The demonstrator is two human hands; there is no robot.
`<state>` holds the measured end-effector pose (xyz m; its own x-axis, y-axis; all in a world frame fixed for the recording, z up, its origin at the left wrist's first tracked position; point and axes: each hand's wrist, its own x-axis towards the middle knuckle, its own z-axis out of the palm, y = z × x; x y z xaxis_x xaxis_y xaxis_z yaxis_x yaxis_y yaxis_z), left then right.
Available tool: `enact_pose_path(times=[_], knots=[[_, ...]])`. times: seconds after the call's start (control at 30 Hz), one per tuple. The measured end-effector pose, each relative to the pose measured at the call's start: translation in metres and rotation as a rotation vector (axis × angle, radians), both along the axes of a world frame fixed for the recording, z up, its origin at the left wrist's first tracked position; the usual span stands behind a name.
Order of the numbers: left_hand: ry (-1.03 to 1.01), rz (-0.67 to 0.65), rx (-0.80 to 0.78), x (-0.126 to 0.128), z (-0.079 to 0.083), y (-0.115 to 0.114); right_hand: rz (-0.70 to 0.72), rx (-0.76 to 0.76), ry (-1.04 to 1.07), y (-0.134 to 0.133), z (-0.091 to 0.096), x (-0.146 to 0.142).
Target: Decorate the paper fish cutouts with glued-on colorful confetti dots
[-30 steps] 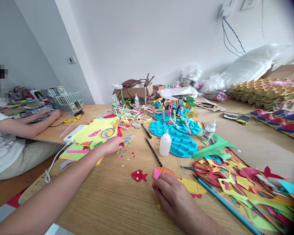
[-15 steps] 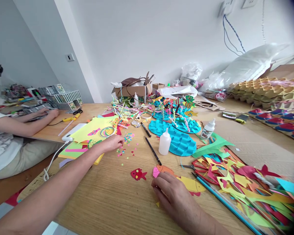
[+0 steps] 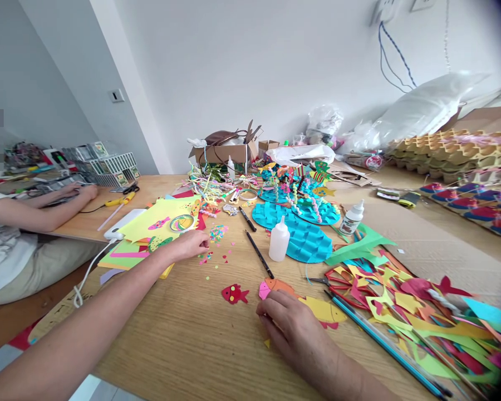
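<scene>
My left hand (image 3: 193, 244) reaches forward over small coloured paper dots (image 3: 217, 234) scattered on the table. Its fingers are pinched together, and anything between them is too small to make out. Near the front, my right hand (image 3: 290, 323) rests with curled, closed fingers, covering part of an orange paper fish (image 3: 283, 285) with a pink head. What its fingertips hold, if anything, is hidden. A yellow paper fish (image 3: 323, 312) lies just beyond that hand's knuckles. To the left sits a red paper fish (image 3: 234, 294) with yellow spots.
A white squeeze bottle (image 3: 279, 241) stands mid-table beside a black pencil (image 3: 259, 254) and a blue woven paper oval (image 3: 311, 245). Red-handled scissors (image 3: 338, 287) lie by paper scraps (image 3: 434, 328) on the right. Yellow sheets (image 3: 150, 220) are piled left. A co-worker (image 3: 16, 228) sits at the far left.
The view has shifted very slightly. Both hands keep nearly the same places and finger shapes, and the paper fish lie as before.
</scene>
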<state>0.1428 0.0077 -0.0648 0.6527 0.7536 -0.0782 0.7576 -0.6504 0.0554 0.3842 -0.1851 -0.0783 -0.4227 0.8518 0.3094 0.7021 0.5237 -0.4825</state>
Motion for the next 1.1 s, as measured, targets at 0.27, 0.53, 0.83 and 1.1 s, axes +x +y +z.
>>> enact_pose_path(times=[0.27, 0.53, 0.83, 1.1], knots=[[0.054, -0.015, 0.048, 0.007, 0.008, -0.012, 0.001, -0.003, 0.015, 0.000, 0.001, 0.001], [0.061, 0.026, 0.083, 0.005, 0.002, -0.013, 0.002, -0.011, 0.007, 0.001, 0.000, 0.001], [-0.004, 0.031, 0.038, 0.002, -0.002, -0.005, -0.018, -0.014, -0.014, 0.001, -0.001, 0.000], [-0.039, 0.002, 0.002, -0.001, 0.005, -0.009, -0.017, -0.023, -0.013, 0.002, -0.002, 0.000]])
